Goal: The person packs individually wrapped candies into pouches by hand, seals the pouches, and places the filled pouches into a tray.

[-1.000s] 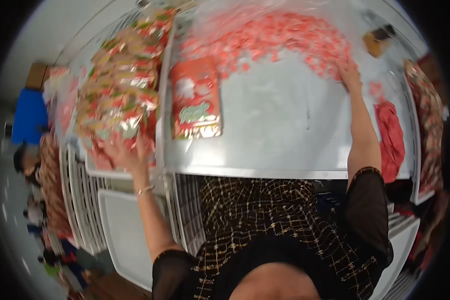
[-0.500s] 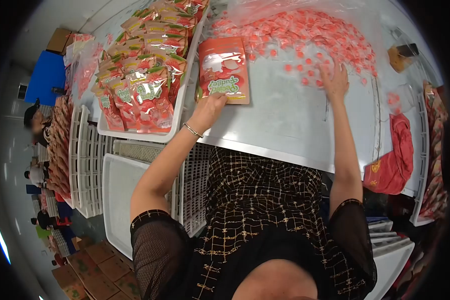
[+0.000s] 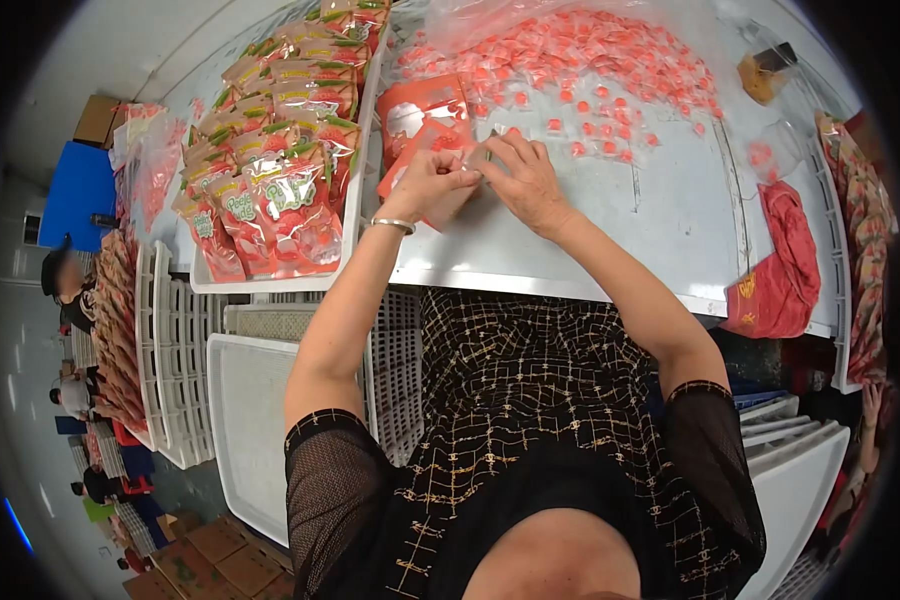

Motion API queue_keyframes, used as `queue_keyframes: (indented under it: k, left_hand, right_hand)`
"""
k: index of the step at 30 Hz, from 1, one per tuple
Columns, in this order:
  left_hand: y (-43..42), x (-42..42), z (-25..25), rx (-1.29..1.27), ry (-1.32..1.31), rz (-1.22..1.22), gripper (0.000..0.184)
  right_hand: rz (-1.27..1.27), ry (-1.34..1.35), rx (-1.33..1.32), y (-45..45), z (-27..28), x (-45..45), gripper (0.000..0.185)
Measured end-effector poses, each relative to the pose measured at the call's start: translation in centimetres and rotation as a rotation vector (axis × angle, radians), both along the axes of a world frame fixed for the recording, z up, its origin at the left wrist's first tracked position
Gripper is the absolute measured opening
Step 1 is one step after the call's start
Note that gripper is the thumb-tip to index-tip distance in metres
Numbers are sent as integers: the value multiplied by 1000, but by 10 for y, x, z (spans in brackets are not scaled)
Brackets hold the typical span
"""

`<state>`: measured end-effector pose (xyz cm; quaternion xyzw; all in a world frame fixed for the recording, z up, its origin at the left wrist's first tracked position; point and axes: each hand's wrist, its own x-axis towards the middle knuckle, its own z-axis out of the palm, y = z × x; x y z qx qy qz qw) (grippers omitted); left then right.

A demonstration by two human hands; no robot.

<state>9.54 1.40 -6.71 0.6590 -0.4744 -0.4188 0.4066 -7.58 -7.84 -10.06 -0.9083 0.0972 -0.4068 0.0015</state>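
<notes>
Both hands meet over a red candy pouch [image 3: 420,145], tilted up from the worktable. My left hand [image 3: 432,186] pinches its near edge. The fingers of my right hand [image 3: 523,180] are closed at its other side, partly covering it; whether candies are also in them is hidden. Another red pouch [image 3: 410,108] lies flat just behind, beside the tray. Beyond my right hand, a heap of individually wrapped red candies [image 3: 580,65] spreads across the table, with several loose ones at its near edge.
To the left, a white tray [image 3: 270,284] holds rows of filled pouches [image 3: 290,200]. A red cloth bag [image 3: 785,265] lies at the table's right end, near a clear bag [image 3: 775,150]. White crates [image 3: 175,350] stand at left; other people work farther off.
My right hand has left the loose candies and come left to the pouch. A pouch is now tilted up between both hands, showing another one lying behind it.
</notes>
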Motion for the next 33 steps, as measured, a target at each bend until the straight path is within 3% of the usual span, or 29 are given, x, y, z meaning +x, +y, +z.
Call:
queue_keyframes:
  k: [5, 7, 8, 11, 13, 15, 19, 21, 23, 29, 33]
  left_hand:
    - [1, -3, -26, 35, 391, 82, 15]
    - [0, -15, -17, 22, -69, 175, 12]
    - [1, -31, 1, -23, -147, 197, 11]
    - [-5, -44, -9, -81, -150, 145, 11]
    - [-5, -45, -10, -107, -158, 130, 11]
    - [-8, -46, -7, -105, 63, 142, 10]
    - [0, -43, 2, 6, 222, 37, 19]
    - [-4, -33, -13, -159, -22, -44, 18]
    - [-4, -46, 0, -139, 75, 21, 19]
    - [-14, -45, -13, -248, -294, 139, 18]
    - [-3, -37, -11, -149, -233, 201, 19]
  right_hand:
    - [67, 3, 17, -7, 11, -7, 15]
    - [66, 35, 10, -11, 16, -11, 11]
    - [89, 70, -32, -9, 14, -11, 9]
    - [105, 116, -36, -4, 27, -17, 10]
    - [79, 342, 187, -3, 43, -23, 15]
    - [111, 278, 172, -18, 36, -24, 16]
    - [65, 168, 215, -30, 45, -35, 16]
    - [99, 200, 145, -25, 48, -36, 15]
    - [117, 238, 77, -23, 49, -39, 13]
    - [238, 347, 79, -19, 45, -31, 7]
    - [190, 329, 153, -1, 27, -31, 8]
